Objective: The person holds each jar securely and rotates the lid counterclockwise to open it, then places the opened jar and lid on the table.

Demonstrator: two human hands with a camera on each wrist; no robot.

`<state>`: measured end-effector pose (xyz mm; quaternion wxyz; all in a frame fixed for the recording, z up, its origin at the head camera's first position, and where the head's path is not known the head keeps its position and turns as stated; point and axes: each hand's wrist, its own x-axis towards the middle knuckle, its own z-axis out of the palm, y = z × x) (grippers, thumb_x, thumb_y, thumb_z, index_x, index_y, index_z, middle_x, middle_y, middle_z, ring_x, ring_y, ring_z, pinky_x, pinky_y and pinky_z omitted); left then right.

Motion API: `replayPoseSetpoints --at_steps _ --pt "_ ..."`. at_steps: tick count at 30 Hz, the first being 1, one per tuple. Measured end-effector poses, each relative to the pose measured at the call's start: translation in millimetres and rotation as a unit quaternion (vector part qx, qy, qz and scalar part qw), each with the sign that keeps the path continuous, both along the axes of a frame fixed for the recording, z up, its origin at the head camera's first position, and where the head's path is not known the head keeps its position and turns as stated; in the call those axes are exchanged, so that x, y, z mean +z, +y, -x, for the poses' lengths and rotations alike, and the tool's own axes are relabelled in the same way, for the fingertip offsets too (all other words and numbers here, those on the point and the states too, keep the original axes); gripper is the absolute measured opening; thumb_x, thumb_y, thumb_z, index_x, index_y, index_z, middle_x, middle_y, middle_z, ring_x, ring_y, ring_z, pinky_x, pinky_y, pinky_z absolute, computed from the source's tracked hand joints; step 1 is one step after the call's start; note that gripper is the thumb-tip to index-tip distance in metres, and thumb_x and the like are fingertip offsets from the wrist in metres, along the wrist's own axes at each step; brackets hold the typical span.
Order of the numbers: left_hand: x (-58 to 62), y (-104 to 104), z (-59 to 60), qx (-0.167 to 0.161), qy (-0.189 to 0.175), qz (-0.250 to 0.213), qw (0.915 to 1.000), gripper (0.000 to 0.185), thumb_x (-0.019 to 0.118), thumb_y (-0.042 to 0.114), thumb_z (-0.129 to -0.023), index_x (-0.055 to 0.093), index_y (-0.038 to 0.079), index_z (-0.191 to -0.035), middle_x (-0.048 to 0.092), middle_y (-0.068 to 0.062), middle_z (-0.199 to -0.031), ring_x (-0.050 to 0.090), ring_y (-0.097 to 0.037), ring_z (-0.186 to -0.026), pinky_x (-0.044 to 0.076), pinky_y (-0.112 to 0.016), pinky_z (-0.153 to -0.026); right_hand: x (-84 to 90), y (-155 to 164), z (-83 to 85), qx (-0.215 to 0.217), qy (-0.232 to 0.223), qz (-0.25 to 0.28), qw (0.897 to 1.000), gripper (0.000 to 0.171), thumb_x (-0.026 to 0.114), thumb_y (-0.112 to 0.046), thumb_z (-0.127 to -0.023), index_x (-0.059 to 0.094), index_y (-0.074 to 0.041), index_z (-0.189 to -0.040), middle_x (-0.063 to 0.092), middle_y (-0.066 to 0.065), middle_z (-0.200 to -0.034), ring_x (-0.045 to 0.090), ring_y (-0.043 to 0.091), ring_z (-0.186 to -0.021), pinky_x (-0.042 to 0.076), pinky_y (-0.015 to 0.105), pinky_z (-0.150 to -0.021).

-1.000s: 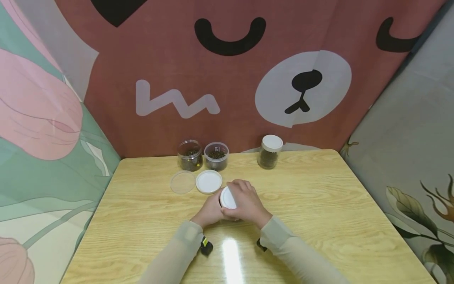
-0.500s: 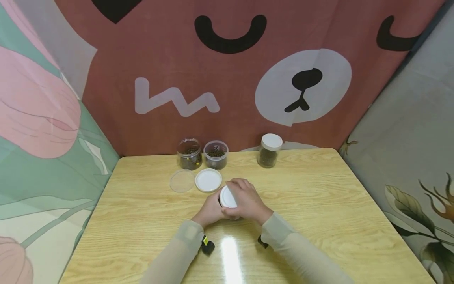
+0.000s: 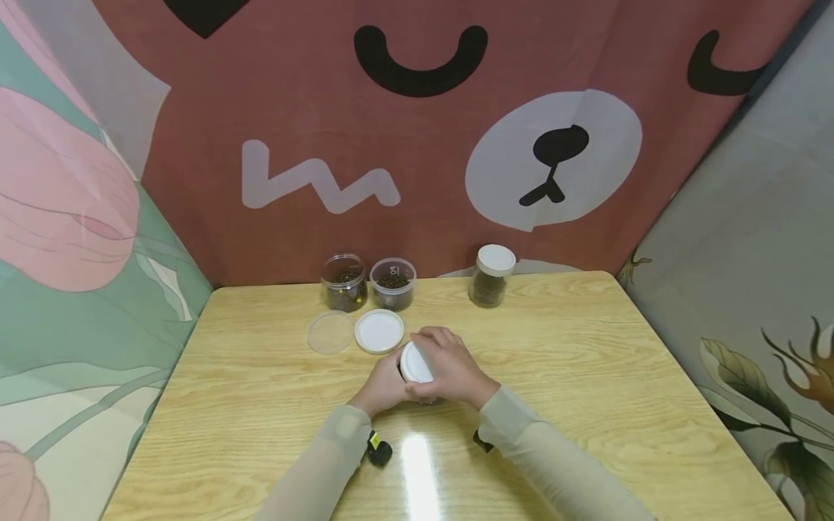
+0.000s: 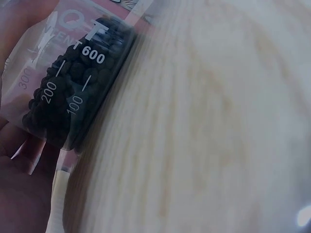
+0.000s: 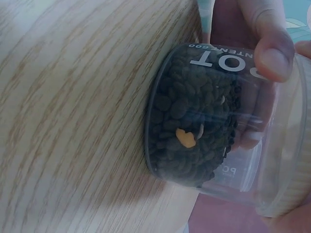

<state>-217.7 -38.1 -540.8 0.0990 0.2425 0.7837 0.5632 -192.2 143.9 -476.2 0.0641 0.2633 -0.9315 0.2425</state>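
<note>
White-lidded jar [image 3: 417, 365] stands on the table [image 3: 586, 376]. The left hand [image 3: 381, 387] grips its side; the right hand [image 3: 452, 369] grips its lid

1. I see a pale wood-grain table [image 3: 586, 376] with a smooth, glossy finish that reflects light.
2. I see a clear glossy plastic jar [image 5: 214, 126] holding rough dark pellets.
3. Its flat white plastic lid [image 3: 415, 362] looks matt.
4. The printed backdrop cloth [image 3: 417, 145] looks matt and creased.

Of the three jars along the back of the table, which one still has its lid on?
The tall jar with the white lid, standing alone on the right. The two short jars to its left are open, their lids lying flat before them.
</note>
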Motion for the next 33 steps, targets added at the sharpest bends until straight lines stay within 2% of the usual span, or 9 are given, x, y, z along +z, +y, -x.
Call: replayPoseSetpoints --at_steps 7,13,20,23,27,33 --pt "2.3 -2.4 -1.4 0.012 0.014 0.009 0.9998 0.096 0.098 0.024 -0.062 0.053 0.008 -0.145 0.068 -0.01 -0.123 0.063 -0.023 -0.11 0.051 -0.041 -0.098 2.8 0.7 1.0 0.024 -0.006 0.002 1.0 0.089 0.081 -0.048 -0.072 0.055 -0.003 -0.143 0.053 0.016 -0.138 0.047 0.032 -0.128 0.039 0.052 -0.107" --pt "2.6 -4.1 -2.1 0.0 0.004 0.009 0.9999 0.097 0.097 0.026 -0.066 0.049 0.007 -0.148 0.065 -0.01 -0.129 0.062 -0.023 -0.114 0.049 -0.043 -0.101 2.7 1.7 3.6 0.04 -0.018 -0.005 0.999 0.091 0.08 -0.05 -0.071 0.053 -0.006 -0.145 0.051 0.015 -0.141 0.044 0.031 -0.131 0.036 0.052 -0.111" --pt "2.8 -0.2 -2.2 -0.054 -0.031 -0.008 0.998 0.102 0.094 0.022 -0.072 0.035 0.01 -0.155 0.054 -0.009 -0.142 0.055 -0.024 -0.125 0.044 -0.044 -0.108 -6.2 1.4 -3.1 -0.001 0.041 -0.048 0.998 0.081 0.071 -0.055 -0.076 0.057 -0.008 -0.14 0.054 0.014 -0.134 0.049 0.032 -0.123 0.042 0.051 -0.102" --pt "2.1 1.3 -4.8 -0.064 -0.055 -0.017 0.9962 0.104 0.092 0.019 -0.074 0.03 0.011 -0.156 0.05 -0.009 -0.146 0.052 -0.025 -0.129 0.041 -0.044 -0.111 -11.0 -0.5 -6.1 -0.025 0.059 -0.055 0.996 0.076 0.067 -0.057 -0.079 0.058 -0.011 -0.139 0.055 0.011 -0.133 0.05 0.031 -0.121 0.044 0.05 -0.098" --pt "2.9 3.7 -13.4 -0.045 -0.087 -0.048 0.9941 0.104 0.089 0.011 -0.076 0.026 0.01 -0.158 0.046 -0.012 -0.15 0.048 -0.029 -0.134 0.038 -0.048 -0.114 -14.8 -5.4 -9.0 -0.059 0.065 -0.045 0.995 0.075 0.066 -0.058 -0.08 0.058 -0.015 -0.141 0.056 0.01 -0.135 0.051 0.032 -0.122 0.047 0.05 -0.095" --pt "4.6 12.2 -32.0 0.031 -0.052 -0.074 0.9954 0.102 0.087 0.005 -0.076 0.024 -0.002 -0.155 0.04 -0.025 -0.153 0.041 -0.042 -0.139 0.032 -0.055 -0.116 -15.8 -16.5 -14.5 -0.101 0.072 -0.01 0.992 0.072 0.066 -0.053 -0.08 0.059 -0.015 -0.14 0.056 0.014 -0.136 0.051 0.034 -0.123 0.047 0.056 -0.095"
